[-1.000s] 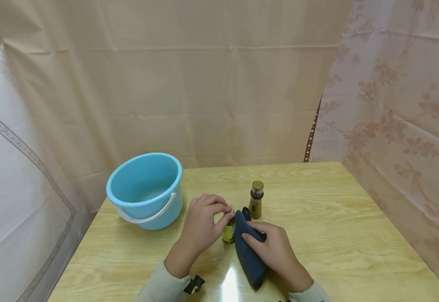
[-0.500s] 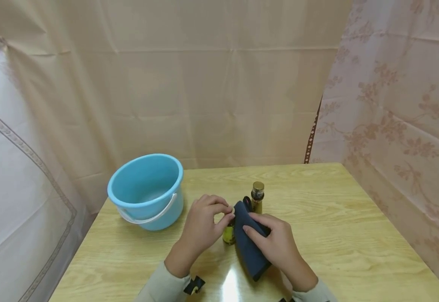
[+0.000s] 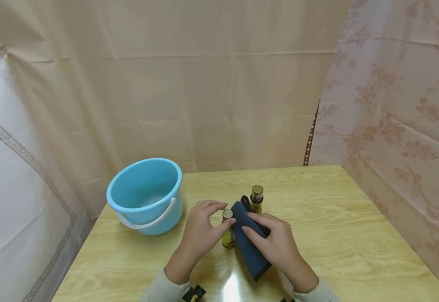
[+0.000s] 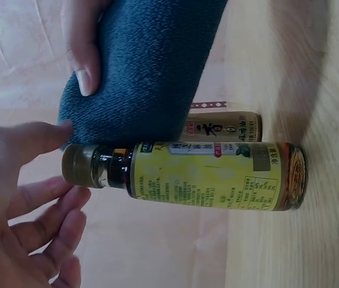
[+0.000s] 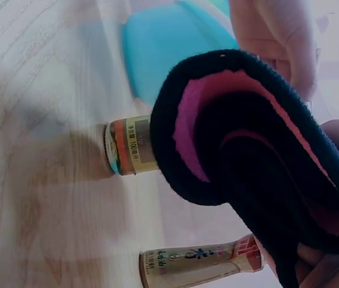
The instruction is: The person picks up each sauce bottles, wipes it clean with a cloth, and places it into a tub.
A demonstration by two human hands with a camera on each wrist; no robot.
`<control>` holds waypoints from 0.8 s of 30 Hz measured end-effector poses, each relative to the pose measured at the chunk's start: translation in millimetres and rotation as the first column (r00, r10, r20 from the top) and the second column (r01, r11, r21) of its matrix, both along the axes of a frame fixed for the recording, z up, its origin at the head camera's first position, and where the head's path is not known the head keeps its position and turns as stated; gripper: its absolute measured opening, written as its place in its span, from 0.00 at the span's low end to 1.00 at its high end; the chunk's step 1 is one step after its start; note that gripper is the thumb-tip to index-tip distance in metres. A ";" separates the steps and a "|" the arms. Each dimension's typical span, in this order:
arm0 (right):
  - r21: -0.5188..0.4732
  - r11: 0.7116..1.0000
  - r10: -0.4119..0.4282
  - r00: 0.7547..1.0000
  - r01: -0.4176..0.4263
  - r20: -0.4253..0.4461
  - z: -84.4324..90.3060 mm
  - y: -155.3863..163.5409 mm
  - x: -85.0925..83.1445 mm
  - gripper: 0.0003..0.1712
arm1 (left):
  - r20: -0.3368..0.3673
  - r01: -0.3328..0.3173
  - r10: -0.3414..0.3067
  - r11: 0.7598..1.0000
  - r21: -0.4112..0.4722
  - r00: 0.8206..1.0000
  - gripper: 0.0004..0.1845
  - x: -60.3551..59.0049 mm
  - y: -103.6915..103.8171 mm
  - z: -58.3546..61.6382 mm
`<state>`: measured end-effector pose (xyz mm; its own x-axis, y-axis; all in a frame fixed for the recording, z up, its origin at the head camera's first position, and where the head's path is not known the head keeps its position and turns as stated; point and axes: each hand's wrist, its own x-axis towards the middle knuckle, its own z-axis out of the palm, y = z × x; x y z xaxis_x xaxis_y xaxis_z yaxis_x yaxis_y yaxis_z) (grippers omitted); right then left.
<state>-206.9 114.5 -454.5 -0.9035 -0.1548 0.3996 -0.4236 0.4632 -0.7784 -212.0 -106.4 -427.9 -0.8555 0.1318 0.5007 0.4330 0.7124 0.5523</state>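
A small brown bottle with a yellow label [image 3: 227, 235] [image 4: 211, 174] [image 5: 130, 153] stands on the wooden table [image 3: 336, 235]. My left hand [image 3: 212, 218] [image 4: 31, 204] is beside its gold cap, fingers spread and relaxed, with the thumb close to the neck. My right hand [image 3: 276, 243] grips a folded dark blue cloth [image 3: 246, 237] [image 4: 139, 66] [image 5: 247, 150] and holds it against the bottle's right side. The cloth's inner fold shows pink in the right wrist view. A second gold-capped bottle [image 3: 257, 199] [image 4: 223, 127] [image 5: 193, 264] stands just behind.
A light blue plastic bucket [image 3: 145, 195] [image 5: 175, 42] with a white handle sits at the table's back left. Beige curtains hang behind and to the left, and a floral curtain hangs along the right edge.
My left fingers have let go of the bottle's cap and opened. My right hand has brought the cloth up against the bottle.
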 end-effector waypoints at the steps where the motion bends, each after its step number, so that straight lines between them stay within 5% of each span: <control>1: 0.004 1.000 0.002 1.000 -0.002 -0.006 0.8 -0.4 0.5 0.18 | -0.006 -0.014 0.014 1.000 -0.002 1.000 0.18 0.5 -0.2 -0.6; 7: 0.018 1.000 0.016 1.000 -0.016 -0.026 2.3 -1.0 1.8 0.18 | -0.033 -0.063 0.062 0.997 -0.044 0.998 0.15 1.7 -0.6 -0.1; 15: 0.134 0.991 0.008 1.000 -0.006 -0.020 -12.7 -0.6 -0.7 0.18 | -0.009 -0.047 0.046 0.996 -0.075 0.999 0.17 0.7 -0.1 5.2; 24: 0.189 0.982 0.003 0.998 -0.015 0.065 -25.1 -0.4 -3.1 0.18 | 0.011 -0.060 0.061 0.997 -0.056 0.998 0.16 0.8 0.6 5.3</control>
